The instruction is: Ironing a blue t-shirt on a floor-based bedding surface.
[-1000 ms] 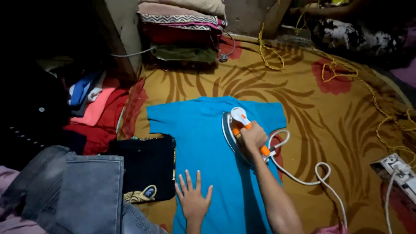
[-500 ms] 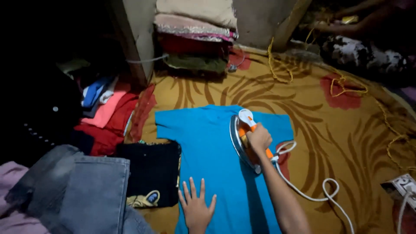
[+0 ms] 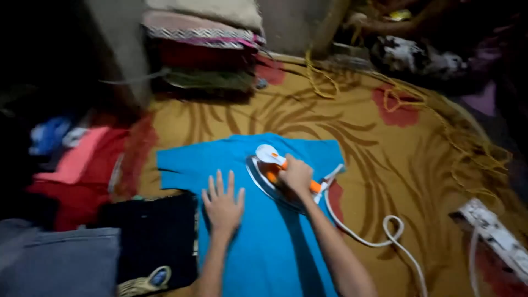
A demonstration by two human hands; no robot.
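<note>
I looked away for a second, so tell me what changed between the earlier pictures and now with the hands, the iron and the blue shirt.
The left hand, flat with fingers spread, slid up the bright blue T-shirt toward the white-and-orange electric iron. The right hand kept gripping the iron's orange handle on the shirt's upper right. The white cord still trails right across the patterned mustard floor cloth.

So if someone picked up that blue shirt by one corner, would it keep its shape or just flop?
Probably flop: the blue shirt lies flat and thin on the patterned mat, like soft cloth. It likely slides or bunches when pushed, which may be why the left hand presses it flat while the right hand grips the iron. It looks light.
</note>
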